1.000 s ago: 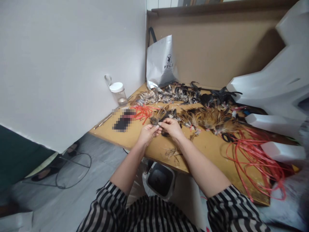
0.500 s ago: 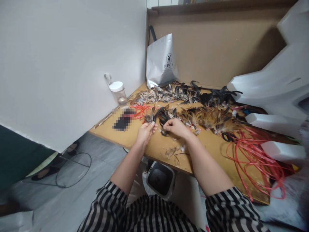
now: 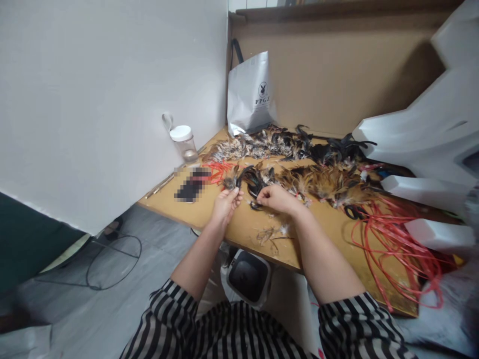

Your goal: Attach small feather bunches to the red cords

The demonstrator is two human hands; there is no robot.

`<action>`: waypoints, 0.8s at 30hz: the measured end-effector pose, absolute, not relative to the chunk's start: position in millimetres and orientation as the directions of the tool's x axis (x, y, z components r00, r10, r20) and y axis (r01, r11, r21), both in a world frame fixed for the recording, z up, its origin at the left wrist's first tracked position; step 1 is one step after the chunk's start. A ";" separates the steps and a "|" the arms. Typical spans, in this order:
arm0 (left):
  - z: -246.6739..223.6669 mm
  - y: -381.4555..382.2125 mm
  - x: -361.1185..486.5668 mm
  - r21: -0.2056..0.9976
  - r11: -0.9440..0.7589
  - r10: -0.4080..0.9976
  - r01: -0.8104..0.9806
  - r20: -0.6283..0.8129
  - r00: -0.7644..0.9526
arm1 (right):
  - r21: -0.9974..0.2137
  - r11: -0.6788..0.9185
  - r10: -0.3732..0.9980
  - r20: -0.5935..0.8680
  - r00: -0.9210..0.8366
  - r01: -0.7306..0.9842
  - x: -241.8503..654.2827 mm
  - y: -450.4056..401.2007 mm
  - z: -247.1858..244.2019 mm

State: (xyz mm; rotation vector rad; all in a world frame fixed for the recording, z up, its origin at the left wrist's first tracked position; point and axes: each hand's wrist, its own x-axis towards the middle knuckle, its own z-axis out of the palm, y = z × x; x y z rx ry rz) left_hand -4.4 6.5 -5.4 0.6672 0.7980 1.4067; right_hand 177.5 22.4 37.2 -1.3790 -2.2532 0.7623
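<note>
My left hand [image 3: 227, 203] pinches the base of a small bunch of brown and black feathers [image 3: 232, 178] above the table's front part. Just to its right, my right hand [image 3: 275, 198] is closed at the lower end of a dark feather clump [image 3: 255, 180]; what its fingertips hold is too small to make out. Brown feather bunches [image 3: 322, 182] lie right of my hands, and a row of mottled feathers [image 3: 258, 144] lies behind them. Loose feather scraps [image 3: 271, 234] are scattered near the front edge.
Red plastic strips [image 3: 400, 249] hang over the table's [image 3: 187, 212] right end; more lie by a blurred dark object [image 3: 192, 185]. A lidded clear jar [image 3: 185, 144] and silver bag [image 3: 249, 94] stand behind. A dark bin [image 3: 249, 276] is below the front edge.
My right hand has shifted slightly to the right, a little farther from my left hand. My left hand stays nearly in place with the feather bunch.
</note>
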 end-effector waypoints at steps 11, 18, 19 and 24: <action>-2.6 4.2 -3.4 0.824 0.075 0.996 -0.561 -0.087 0.006 | -0.507 0.366 0.883 -0.078 -0.464 0.780 162.8 6.7 46.5; 2.2 -2.5 -3.2 0.839 0.145 0.983 -0.524 -0.063 0.172 | -0.785 0.341 0.763 -0.090 -0.640 0.517 180.4 8.5 59.3; 2.3 -3.3 -3.5 0.838 0.156 0.978 -0.523 -0.058 0.199 | -0.797 0.338 0.763 -0.080 -0.641 0.501 182.2 9.2 59.6; -0.5 -3.8 -3.9 0.864 0.201 0.949 -0.461 -0.055 0.311 | -0.820 0.372 0.777 0.019 -0.629 0.434 187.1 15.8 56.2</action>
